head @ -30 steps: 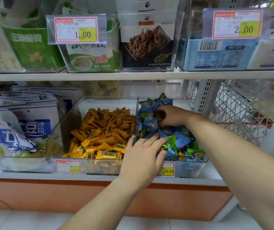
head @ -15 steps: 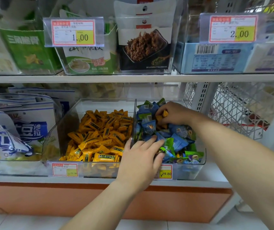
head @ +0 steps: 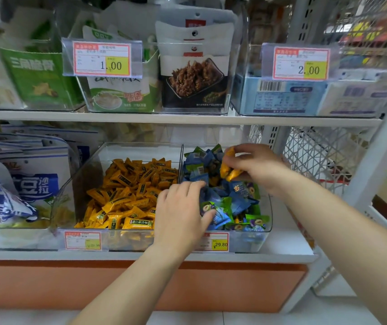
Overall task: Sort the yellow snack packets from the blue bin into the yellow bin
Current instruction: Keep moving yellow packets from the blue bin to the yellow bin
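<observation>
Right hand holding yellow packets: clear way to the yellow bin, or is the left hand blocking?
Likely yes. The right hand grips the yellow packets above the blue bin; the yellow bin beside it is open-topped. The left hand rests low at the front, leaving the rear route free.

upper price tag [head: 102,58] at 11 o'clock says 1.00, second price tag [head: 301,64] at 1 o'clock says 2.00, small tag [head: 216,242] on the blue bin [head: 255,238] front reads 29.80, green bag [head: 37,76] at 10 o'clock, 三角脆骨
</observation>
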`<state>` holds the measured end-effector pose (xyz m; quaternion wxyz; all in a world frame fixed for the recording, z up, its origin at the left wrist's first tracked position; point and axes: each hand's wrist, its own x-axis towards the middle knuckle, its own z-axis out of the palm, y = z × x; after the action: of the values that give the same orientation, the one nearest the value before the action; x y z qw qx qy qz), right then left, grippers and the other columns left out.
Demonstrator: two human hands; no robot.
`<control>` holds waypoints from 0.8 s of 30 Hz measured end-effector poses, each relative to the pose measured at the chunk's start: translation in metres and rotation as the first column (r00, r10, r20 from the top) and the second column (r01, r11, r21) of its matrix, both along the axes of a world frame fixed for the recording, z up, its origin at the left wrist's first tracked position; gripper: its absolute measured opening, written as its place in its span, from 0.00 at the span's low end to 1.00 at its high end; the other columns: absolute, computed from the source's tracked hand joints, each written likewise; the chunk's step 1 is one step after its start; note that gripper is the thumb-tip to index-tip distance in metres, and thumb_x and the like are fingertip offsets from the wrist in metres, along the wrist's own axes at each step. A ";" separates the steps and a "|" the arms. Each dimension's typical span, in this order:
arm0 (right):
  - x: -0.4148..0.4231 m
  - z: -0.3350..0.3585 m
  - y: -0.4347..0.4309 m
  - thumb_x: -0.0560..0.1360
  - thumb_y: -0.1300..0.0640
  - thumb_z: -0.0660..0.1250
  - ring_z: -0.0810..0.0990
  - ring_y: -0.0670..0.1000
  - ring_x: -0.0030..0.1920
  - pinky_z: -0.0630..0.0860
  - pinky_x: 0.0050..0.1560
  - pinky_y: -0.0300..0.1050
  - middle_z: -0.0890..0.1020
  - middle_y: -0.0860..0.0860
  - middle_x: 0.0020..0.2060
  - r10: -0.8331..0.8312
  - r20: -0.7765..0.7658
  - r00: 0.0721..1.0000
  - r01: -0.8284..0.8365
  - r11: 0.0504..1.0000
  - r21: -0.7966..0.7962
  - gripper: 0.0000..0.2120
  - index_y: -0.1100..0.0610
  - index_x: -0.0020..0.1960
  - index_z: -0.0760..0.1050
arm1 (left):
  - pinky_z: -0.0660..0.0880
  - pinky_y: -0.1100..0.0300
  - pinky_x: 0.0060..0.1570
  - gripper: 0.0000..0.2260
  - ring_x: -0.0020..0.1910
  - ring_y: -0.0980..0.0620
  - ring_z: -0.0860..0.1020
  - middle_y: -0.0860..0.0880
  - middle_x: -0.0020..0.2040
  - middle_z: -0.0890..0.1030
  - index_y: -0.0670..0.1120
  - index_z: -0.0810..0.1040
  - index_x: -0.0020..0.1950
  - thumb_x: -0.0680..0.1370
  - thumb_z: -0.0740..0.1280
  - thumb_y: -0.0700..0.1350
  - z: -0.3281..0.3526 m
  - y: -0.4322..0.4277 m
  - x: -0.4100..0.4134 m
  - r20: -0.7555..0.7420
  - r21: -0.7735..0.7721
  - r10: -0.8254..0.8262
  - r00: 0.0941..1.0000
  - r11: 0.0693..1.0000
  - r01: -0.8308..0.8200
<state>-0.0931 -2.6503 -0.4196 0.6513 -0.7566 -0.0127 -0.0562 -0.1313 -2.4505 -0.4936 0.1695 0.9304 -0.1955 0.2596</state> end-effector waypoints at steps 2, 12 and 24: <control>-0.011 -0.007 0.010 0.70 0.58 0.77 0.87 0.53 0.41 0.81 0.36 0.42 0.86 0.53 0.41 0.021 -0.042 0.999 -0.021 1.000 0.010 0.08 0.54 0.47 0.82 | 0.69 0.55 0.44 0.22 0.47 0.50 0.74 0.53 0.49 0.77 0.52 0.75 0.57 0.69 0.74 0.61 0.002 0.002 0.002 0.048 0.004 0.028 0.998 1.000 -0.029; -0.033 -0.016 0.031 0.71 0.56 0.77 0.86 0.49 0.41 0.82 0.37 0.42 0.85 0.53 0.45 -0.085 -0.077 0.993 0.081 0.996 -0.049 0.15 0.56 0.55 0.80 | 0.73 0.63 0.49 0.12 0.54 0.56 0.77 0.59 0.54 0.80 0.55 0.78 0.62 0.79 0.67 0.52 0.014 0.013 0.005 -0.123 -0.350 -0.101 0.987 0.935 0.052; -0.042 -0.006 0.081 0.78 0.52 0.69 0.86 0.55 0.49 0.82 0.46 0.47 0.85 0.58 0.50 0.192 -0.201 0.961 -0.177 0.980 0.093 0.13 0.59 0.56 0.81 | 0.74 0.69 0.52 0.18 0.54 0.61 0.77 0.60 0.54 0.79 0.54 0.76 0.67 0.78 0.70 0.53 0.030 0.034 -0.011 -0.080 -0.484 -0.222 0.972 0.861 0.157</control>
<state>-0.1349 -2.5697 -0.4259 0.6792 -0.7291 -0.0128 0.0840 -0.1420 -2.4163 -0.4639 0.4295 0.8518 -0.2050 0.2188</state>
